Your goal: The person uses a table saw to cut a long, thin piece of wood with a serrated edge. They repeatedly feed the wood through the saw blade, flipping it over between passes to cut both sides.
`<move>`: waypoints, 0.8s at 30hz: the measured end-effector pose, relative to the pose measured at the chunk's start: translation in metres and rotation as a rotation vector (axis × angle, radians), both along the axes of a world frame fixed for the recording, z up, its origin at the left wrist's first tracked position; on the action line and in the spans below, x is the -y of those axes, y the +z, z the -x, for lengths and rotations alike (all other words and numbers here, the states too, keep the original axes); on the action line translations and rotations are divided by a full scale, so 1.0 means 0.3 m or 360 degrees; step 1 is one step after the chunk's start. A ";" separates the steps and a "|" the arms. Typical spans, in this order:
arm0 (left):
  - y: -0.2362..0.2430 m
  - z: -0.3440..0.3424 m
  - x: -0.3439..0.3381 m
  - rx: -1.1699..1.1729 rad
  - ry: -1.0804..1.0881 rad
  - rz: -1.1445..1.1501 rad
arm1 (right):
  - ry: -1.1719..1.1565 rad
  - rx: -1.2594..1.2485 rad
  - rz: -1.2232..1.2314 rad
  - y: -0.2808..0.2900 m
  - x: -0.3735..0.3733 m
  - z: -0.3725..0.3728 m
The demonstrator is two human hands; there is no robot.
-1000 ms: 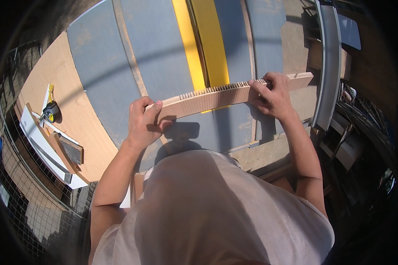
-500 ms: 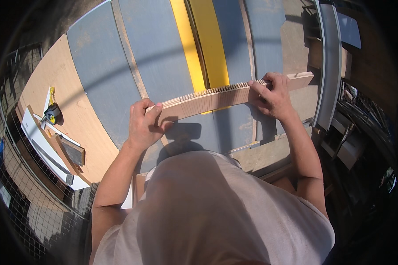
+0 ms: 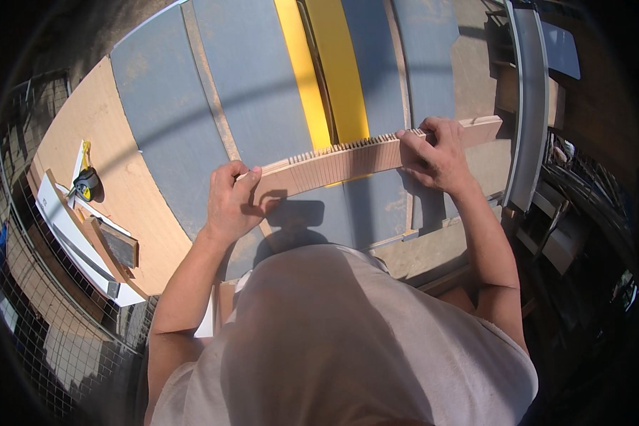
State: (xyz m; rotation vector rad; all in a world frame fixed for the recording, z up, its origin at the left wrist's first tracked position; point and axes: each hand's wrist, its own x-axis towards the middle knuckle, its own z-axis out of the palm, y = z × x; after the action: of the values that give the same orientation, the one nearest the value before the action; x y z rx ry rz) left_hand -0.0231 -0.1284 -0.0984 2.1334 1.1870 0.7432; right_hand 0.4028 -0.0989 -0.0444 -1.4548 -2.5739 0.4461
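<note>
A person in a pale shirt (image 3: 348, 341) stands at a blue-grey saw table (image 3: 263, 106) in bright sun, holding a long wooden board (image 3: 348, 162) flat across its top with both bare hands. The board's far edge is cut into a close row of narrow slots, like the teeth of a comb, and the piece runs from lower left to upper right across the table, over 2 yellow strips (image 3: 330, 78) that run away from the person.

The left hand (image 3: 232, 202) is closed over the board's left end, fingers curled on top and the thumb pressed to the near face. The right hand (image 3: 433, 153) grips the board close to its right end, fingers wrapped over the slotted edge; a short plain length of wood juts out past the knuckles. Both hands have firm hold of the board and nothing else.

A grey metal rail (image 3: 529, 113) stands along the table's right side, just beyond the board's right tip. To the left, a plywood sheet (image 3: 113, 177) adjoins the table. On it, well apart from the hands, lie a yellow-and-black tape measure (image 3: 85, 183) and a dark rectangular block (image 3: 119, 243), beside a white strip (image 3: 67, 234) along the sheet's outer edge. Wire mesh (image 3: 57, 341) shows at the lower left. The person's shadow falls on the table just below the board.
</note>
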 end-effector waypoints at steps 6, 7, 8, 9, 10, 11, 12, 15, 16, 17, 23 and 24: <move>-0.001 0.001 -0.001 0.0013 -0.0008 0.0002 | -0.0007 0.0002 0.0038 -0.003 -0.003 0.000; -0.002 0.001 -0.001 0.0025 -0.0011 0.0004 | -0.0003 0.0000 0.0045 0.001 -0.008 0.003; -0.003 0.002 -0.002 0.0035 -0.0017 0.0002 | -0.0002 -0.0003 0.0048 0.003 -0.010 0.005; -0.002 0.003 -0.002 0.0023 -0.0015 0.0003 | -0.0004 0.0001 0.0064 0.004 -0.012 0.007; 0.000 0.004 -0.001 0.0012 -0.0012 0.0005 | -0.0006 0.0005 0.0081 0.005 -0.013 0.008; 0.001 0.005 -0.001 0.0001 -0.0011 0.0007 | -0.0010 0.0009 0.0098 0.006 -0.014 0.009; 0.002 0.006 -0.003 -0.0009 -0.0016 0.0006 | -0.0010 0.0016 0.0105 0.006 -0.014 0.010; 0.011 0.007 -0.012 -0.0066 -0.0021 0.0010 | -0.0016 0.0040 0.0155 0.006 -0.018 0.011; 0.018 0.006 -0.018 -0.0103 -0.0018 0.0017 | -0.0025 0.0052 0.0189 0.005 -0.020 0.011; 0.023 0.005 -0.022 -0.0140 -0.0013 0.0025 | -0.0034 0.0064 0.0223 0.005 -0.022 0.011; 0.036 0.006 -0.033 -0.0326 -0.0032 0.0011 | 0.0001 0.0093 0.0286 0.006 -0.043 0.020; 0.037 0.005 -0.035 -0.0351 -0.0036 -0.0003 | -0.0001 0.0106 0.0289 0.006 -0.043 0.021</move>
State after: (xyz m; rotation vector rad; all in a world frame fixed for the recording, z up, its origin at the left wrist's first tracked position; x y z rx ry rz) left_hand -0.0246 -0.1178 -0.0874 2.2717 1.2711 0.5083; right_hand 0.3966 -0.0859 -0.0426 -1.5522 -2.6445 0.6577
